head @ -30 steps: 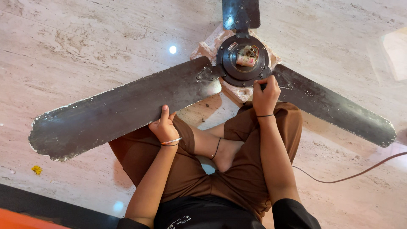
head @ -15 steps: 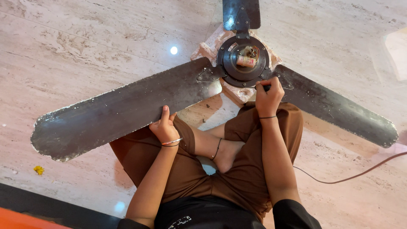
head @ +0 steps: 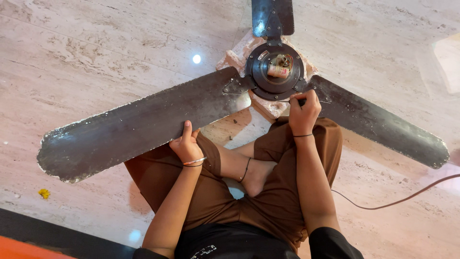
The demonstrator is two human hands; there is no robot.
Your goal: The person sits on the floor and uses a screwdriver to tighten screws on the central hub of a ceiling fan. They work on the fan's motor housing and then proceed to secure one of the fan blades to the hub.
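- Ceiling fan (head: 275,72) lies flat on the pale marble floor (head: 96,52) in front of us, its three dark blades spread out from a round black motor hub (head: 268,84).
- We sit cross-legged in brown trousers (head: 268,211), one bare foot (head: 258,175) tucked between our knees, just below the hub.
- Our left hand (head: 188,145) rests on the near edge of the long left blade (head: 139,127); the thumb lies on top of the blade and the fingers curl under its edge, so this grip is closed on the blade.
- Our right hand (head: 303,112) is fisted at the lower right rim of the hub, where the right blade (head: 383,129) joins it. It seems wrapped around something thin (we cannot tell what, the fingers hide it), and it touches the blade's bracket.
- At the hub's middle sits a small cylinder (head: 278,71) with a reddish and cream band, lying on its side among a few metal parts.
- A pinkish-white block (head: 268,108) shows beneath the hub, its corners peeking out at left and below.
- The top blade (head: 273,17) runs out of view at the upper edge.
- A thin dark cable (head: 397,199) trails across the floor at our right, well apart from the fan.
- A small yellow scrap (head: 44,193) lies on the floor at far left, below the long blade's tip.
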